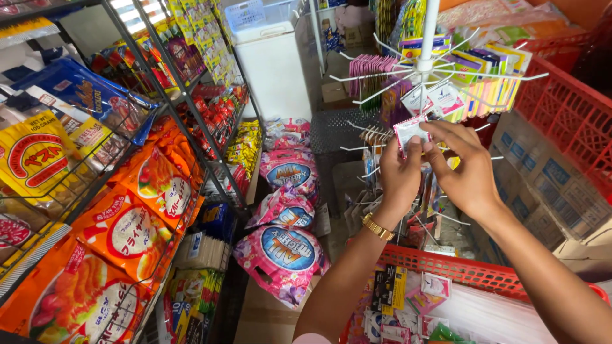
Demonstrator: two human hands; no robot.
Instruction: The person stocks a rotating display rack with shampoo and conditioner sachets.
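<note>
Your fingers cover much of the small sachet (pixel 408 130), so its print is unreadable. It is white with a pink-red border. Your left hand (pixel 398 175) and right hand (pixel 464 167) pinch it together by the white wire rack (pixel 426 70).

White chest freezer (pixel 273 60) stands at aisle end; wire shelves (pixel 137 121) of orange snack bags (pixel 131 232) left of it, pink bags (pixel 284 251) piled in front, red crate (pixel 564 105) right.

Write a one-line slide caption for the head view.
Both hands, left hand and right hand, hold a small sachet at a white peg rack.
</note>
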